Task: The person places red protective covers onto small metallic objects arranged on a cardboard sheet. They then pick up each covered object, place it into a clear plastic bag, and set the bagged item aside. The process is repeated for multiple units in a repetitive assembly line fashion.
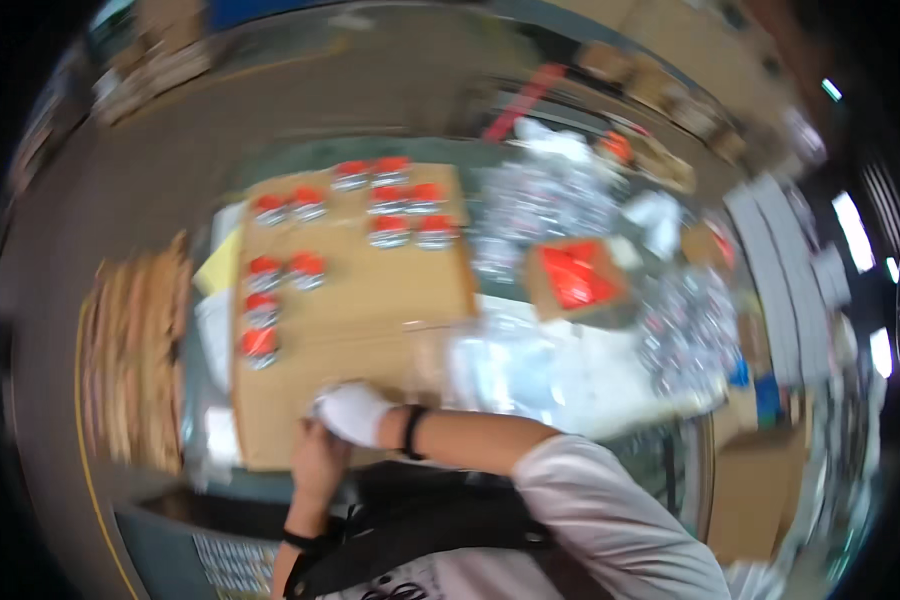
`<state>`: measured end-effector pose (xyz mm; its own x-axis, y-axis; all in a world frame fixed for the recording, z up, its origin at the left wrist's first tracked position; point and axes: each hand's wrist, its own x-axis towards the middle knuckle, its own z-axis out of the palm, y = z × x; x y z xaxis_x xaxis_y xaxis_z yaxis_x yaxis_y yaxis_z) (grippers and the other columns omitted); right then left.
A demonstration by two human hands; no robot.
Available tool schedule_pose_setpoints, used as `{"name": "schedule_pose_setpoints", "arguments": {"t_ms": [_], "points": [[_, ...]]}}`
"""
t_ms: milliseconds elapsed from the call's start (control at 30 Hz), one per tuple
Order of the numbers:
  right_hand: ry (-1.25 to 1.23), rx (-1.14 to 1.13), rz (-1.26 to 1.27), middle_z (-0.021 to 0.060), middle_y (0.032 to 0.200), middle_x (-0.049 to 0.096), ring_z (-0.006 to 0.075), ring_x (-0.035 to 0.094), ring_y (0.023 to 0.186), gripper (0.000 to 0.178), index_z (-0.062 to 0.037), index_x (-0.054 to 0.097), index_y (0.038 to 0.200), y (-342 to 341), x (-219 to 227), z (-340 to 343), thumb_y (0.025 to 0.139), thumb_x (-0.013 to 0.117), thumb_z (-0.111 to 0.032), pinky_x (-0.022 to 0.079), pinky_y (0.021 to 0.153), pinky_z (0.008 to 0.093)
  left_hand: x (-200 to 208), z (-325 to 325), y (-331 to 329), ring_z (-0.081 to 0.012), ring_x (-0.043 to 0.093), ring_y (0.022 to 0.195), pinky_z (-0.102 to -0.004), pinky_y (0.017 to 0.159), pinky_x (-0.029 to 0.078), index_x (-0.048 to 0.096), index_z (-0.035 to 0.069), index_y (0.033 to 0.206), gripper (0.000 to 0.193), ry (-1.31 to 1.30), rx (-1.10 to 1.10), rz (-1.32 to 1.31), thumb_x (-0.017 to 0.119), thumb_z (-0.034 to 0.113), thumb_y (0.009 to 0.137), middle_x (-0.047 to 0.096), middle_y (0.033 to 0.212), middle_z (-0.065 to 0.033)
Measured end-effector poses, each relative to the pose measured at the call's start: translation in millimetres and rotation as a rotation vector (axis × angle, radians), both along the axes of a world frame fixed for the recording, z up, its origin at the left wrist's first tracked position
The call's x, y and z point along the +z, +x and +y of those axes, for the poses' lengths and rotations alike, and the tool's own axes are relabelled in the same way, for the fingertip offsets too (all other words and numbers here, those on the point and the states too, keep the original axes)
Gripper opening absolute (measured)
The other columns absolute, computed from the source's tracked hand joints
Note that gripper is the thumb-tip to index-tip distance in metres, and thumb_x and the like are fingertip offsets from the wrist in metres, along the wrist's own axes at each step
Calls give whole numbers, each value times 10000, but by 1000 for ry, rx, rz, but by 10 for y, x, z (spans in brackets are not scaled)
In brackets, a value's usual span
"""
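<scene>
Our left grip (pixel 320 464) and white-gloved right grip (pixel 356 412) were close together; through blur, we could not tell their opening or hold. Beyond them, red-topped containers (pixel 260 347) stood on cardboard (pixel 370 300); a forward knock could have toppled some.

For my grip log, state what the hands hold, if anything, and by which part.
That cannot be told: the left hand and white-gloved right hand are close together by the cardboard, but blur hides whether they grip anything.
</scene>
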<state>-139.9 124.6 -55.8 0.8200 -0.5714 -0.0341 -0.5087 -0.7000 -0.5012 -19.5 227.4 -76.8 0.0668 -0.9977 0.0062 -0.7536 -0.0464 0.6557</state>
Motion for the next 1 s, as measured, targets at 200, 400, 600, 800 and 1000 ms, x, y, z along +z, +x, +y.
{"name": "schedule_pose_setpoints", "arguments": {"t_ms": [200, 400, 600, 800, 1000], "points": [[304, -282, -224, 234, 914, 663, 388, 651, 872, 239, -6, 670, 911, -770, 581, 50, 845, 544, -198, 512, 766, 451, 659, -426, -91, -222, 568, 989, -318, 779, 463, 549, -42, 1205, 339, -32, -71, 285, 576, 107, 902, 602, 1040, -163], [-10, -680, -127, 180, 888, 616, 248, 619, 877, 253, -54, 617, 1074, -3521, 958, 360, 923, 512, -228, 487, 797, 393, 1017, -689, -1568, -169, 581, 929, -280, 749, 456, 541, 20, 1239, 313, 35, -18, 687, 507, 186, 977, 601, 1052, -102], [-457, -1536, 298, 152, 775, 632, 324, 644, 691, 154, -61, 592, 859, -6029, 875, 171, 865, 569, -213, 537, 616, 415, 56, -1021, -2671, -289, 602, 830, -383, 699, 496, 632, 30, 979, 334, 87, -321, -74, 746, 266, 772, 584, 888, -154], [-710, -1449, 3, 204, 964, 659, 359, 632, 864, 307, -8, 619, 1094, -6027, 865, 173, 860, 611, -206, 510, 798, 434, -427, -1112, -2814, -350, 615, 827, -437, 734, 509, 677, 65, 758, 268, 233, -200, -275, 778, 305, 691, 637, 828, -164], [316, -891, -518, 204, 993, 661, 326, 646, 902, 413, -5, 636, 1075, -4412, 273, 267, 861, 624, -357, 495, 786, 427, -49, -946, -2877, -292, 612, 684, -386, 638, 500, 662, 22, 786, 145, 63, -215, 94, 716, 157, 788, 612, 786, -154]]}}
